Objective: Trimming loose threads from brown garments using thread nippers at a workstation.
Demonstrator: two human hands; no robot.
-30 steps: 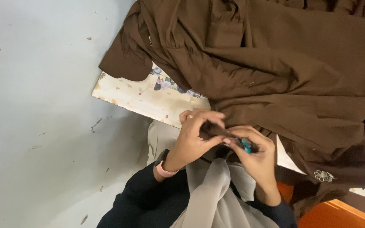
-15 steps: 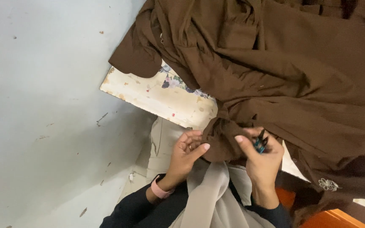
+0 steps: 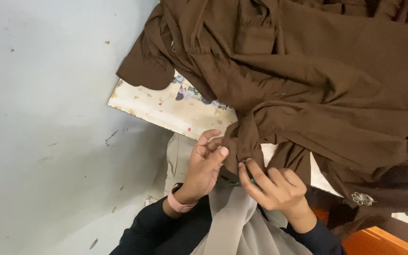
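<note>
Both hands, the left hand (image 3: 207, 163) and right hand (image 3: 275, 186), pinched a fold of the brown garment (image 3: 308, 85) at the tabletop (image 3: 166, 106) edge, where the heaped cloth's weight could have dragged that fold loose.

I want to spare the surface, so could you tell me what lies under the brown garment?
Under the brown garment lies a cream board with floral print, seen at its left corner; the rest is covered.
</note>
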